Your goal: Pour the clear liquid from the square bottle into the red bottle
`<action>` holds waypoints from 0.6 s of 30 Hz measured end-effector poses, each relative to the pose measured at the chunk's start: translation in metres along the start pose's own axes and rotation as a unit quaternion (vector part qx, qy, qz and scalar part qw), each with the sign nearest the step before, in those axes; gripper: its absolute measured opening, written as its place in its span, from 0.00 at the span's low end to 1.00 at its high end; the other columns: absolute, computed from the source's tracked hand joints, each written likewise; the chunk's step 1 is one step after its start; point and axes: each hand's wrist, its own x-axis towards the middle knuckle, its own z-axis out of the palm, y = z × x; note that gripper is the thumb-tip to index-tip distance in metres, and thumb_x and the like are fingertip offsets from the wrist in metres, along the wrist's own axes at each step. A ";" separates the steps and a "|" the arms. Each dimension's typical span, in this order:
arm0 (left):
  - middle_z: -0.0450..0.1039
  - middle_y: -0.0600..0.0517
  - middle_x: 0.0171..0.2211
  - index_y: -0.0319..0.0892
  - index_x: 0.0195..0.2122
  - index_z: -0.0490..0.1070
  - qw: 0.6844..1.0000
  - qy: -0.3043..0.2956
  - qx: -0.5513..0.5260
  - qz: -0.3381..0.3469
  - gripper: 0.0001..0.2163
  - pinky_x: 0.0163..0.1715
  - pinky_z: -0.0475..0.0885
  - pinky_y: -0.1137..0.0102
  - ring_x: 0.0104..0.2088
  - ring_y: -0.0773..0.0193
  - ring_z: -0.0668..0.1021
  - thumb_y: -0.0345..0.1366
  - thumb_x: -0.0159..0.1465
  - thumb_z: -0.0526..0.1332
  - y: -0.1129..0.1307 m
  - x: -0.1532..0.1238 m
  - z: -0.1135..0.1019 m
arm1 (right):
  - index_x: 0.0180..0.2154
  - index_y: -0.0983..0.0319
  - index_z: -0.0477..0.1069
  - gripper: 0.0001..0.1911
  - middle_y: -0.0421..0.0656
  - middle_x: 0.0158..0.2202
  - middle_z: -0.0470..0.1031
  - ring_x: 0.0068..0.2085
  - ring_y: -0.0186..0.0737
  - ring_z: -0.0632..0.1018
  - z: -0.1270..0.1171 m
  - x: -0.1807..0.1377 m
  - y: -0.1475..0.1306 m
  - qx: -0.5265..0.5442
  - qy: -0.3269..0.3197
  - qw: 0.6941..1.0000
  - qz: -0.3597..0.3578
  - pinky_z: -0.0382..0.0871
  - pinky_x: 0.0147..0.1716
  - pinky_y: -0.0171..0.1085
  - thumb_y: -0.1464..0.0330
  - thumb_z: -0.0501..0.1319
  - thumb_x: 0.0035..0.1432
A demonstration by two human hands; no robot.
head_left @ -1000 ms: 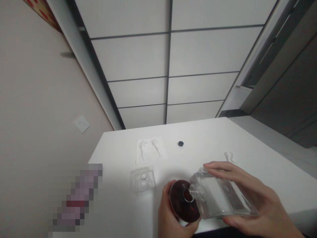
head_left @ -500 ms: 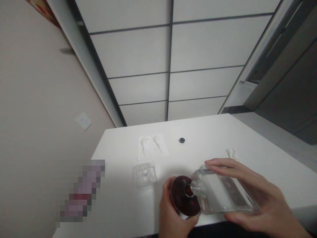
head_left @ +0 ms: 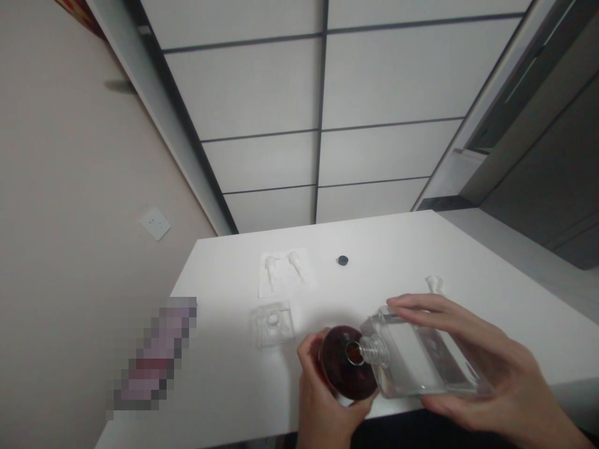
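A white table (head_left: 224,386) is seen beneath both hands, its near edge running just below the wrists. Behind it, well beyond the hands, a pale wall of large panels divided by dark seams is visible, and a beige wall with a white socket plate (head_left: 155,224) lies far to the left of the left hand.

A clear square bottle (head_left: 421,365) is gripped by the right hand (head_left: 486,374), with the fingers laid over its upper face and the thumb underneath. The bottle is tipped on its side, so that its threaded neck points leftward towards the left hand. Clear liquid is seen inside it.

A round dark red bottle (head_left: 344,368) is clasped by the left hand (head_left: 322,399), the thumb being curled round its left edge and the fingers wrapped beneath. Its small opening is turned upward, and the neck of the clear bottle is held directly over that opening, touching or all but touching it; which cannot be told.

An empty clear square container (head_left: 272,323) lies just left of and beyond the left hand. Farther back, a white sheet (head_left: 284,273) bearing two small white pieces is seen. A small black cap (head_left: 343,260) rests well beyond both hands, and a small white piece (head_left: 434,284) lies just beyond the right hand's fingers.
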 end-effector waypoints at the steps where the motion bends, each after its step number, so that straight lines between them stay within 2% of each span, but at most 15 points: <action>1: 0.77 0.39 0.55 0.44 0.59 0.58 1.000 0.002 0.006 0.003 0.41 0.56 0.80 0.53 0.55 0.43 0.83 0.33 0.47 0.77 0.000 0.000 0.000 | 0.55 0.47 0.79 0.25 0.45 0.54 0.81 0.54 0.48 0.82 0.000 0.000 0.000 -0.002 -0.002 1.000 0.001 0.76 0.57 0.41 0.46 0.70 0.60; 4: 0.77 0.38 0.55 0.44 0.60 0.57 1.000 0.011 0.017 0.016 0.41 0.57 0.79 0.52 0.55 0.43 0.83 0.33 0.48 0.76 -0.003 0.000 -0.001 | 0.55 0.47 0.79 0.25 0.45 0.55 0.81 0.54 0.49 0.82 -0.002 0.000 0.000 -0.007 -0.007 1.000 0.002 0.77 0.57 0.43 0.47 0.71 0.59; 7: 0.77 0.38 0.56 0.44 0.61 0.57 0.999 -0.021 0.020 0.023 0.41 0.57 0.78 0.52 0.56 0.43 0.83 0.33 0.50 0.77 -0.004 0.000 -0.005 | 0.56 0.48 0.79 0.26 0.46 0.54 0.81 0.54 0.50 0.83 -0.003 0.001 0.000 -0.010 -0.013 1.000 -0.003 0.77 0.57 0.44 0.47 0.72 0.59; 14: 0.74 0.37 0.60 0.45 0.62 0.54 0.999 -0.043 0.019 0.005 0.41 0.60 0.76 0.51 0.59 0.44 0.81 0.33 0.51 0.76 -0.002 -0.001 -0.009 | 0.58 0.46 0.78 0.27 0.43 0.54 0.82 0.54 0.46 0.83 -0.009 0.006 0.004 -0.023 -0.037 0.998 -0.045 0.78 0.56 0.38 0.52 0.73 0.58; 18: 0.74 0.37 0.59 0.45 0.61 0.55 0.999 -0.035 -0.003 0.007 0.40 0.60 0.76 0.51 0.59 0.44 0.81 0.34 0.51 0.76 0.000 0.000 -0.006 | 0.59 0.45 0.76 0.28 0.42 0.55 0.81 0.55 0.47 0.83 -0.013 0.008 0.003 -0.033 -0.063 0.996 -0.048 0.79 0.56 0.39 0.54 0.74 0.58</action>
